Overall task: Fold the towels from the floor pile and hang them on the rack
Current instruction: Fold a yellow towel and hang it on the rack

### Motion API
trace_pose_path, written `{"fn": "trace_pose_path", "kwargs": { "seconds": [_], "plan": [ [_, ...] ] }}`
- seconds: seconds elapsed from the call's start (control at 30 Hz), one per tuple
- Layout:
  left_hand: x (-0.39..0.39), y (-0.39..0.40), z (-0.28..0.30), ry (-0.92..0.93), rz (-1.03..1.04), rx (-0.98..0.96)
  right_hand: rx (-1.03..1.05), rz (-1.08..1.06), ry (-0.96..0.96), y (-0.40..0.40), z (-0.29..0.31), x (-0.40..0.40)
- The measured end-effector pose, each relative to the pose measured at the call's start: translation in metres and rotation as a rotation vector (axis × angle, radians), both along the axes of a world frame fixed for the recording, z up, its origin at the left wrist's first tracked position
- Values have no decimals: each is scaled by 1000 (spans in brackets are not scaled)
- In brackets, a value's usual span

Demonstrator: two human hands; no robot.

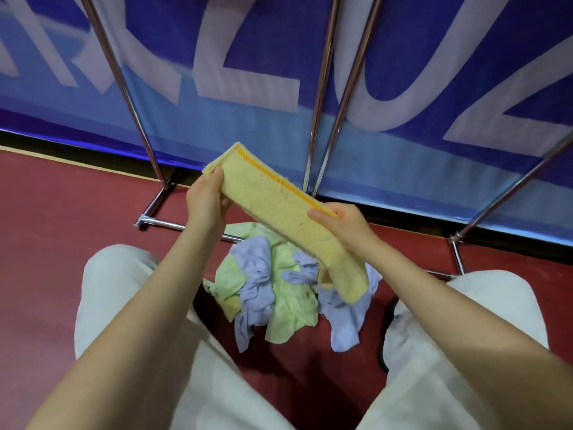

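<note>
We see a yellow towel [279, 209] folded into a long narrow strip and held up in the air between both hands, above the pile of towels [279, 293] on the floor. The left hand [206, 200] pinches the far upper end of the strip, thumb on the near face and fingers curled behind it. The right hand [344, 223] grips the strip along its orange-stitched edge further down, thumb lying across the near face, and the lower end of the towel hangs free past that hand, drooping over the pile. The pile is a loose heap of pale green and lilac cloths with a bit of yellow showing at its left side, lying on the red floor [62, 212] between the person's knees in light trousers [117, 293]. The chrome rack [322, 97] stands just behind the pile, its slanted tubes rising out of view and its base bars resting on the floor; whether anything hangs on it we cannot tell, since its top is cut off. Behind the rack runs a blue banner [434, 72] with large pale letters.
</note>
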State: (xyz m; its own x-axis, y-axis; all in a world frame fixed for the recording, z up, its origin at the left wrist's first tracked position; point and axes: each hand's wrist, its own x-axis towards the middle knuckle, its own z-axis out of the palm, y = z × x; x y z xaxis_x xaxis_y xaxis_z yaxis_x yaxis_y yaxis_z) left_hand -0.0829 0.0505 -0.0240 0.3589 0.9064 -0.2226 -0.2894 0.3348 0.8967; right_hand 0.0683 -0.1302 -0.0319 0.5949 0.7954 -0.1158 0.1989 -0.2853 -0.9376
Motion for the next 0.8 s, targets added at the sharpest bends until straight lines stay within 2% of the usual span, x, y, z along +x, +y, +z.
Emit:
{"fn": "trace_pose_path", "kwargs": {
  "seconds": [0.1, 0.2, 0.27, 0.33, 0.43, 0.53, 0.7, 0.8],
  "plan": [
    [17, 23, 39, 9, -12, 119, 3, 40, -77, 19, 38, 22],
    [35, 52, 80, 45, -29, 262, 92, -25, -161, 44, 82, 43],
    [45, 69, 109, 81, -41, 355, 111, -47, -150, 64, 115, 56],
    [55, 84, 136, 108, -44, 442, 89, -42, -166, 81, 152, 66],
    [67, 105, 172, 189, -60, 547, 0, -10, -316, 99, 210, 77],
    [76, 129, 198, 278, -88, 605, 30, 30, -402, 113, 263, 87],
    [89, 143, 240, 447, -224, 544, 117, 22, -498, 146, 343, 84],
    [98, 140, 271, 480, -201, 670, 93, 17, -523, 175, 379, 82]
  ]
}}
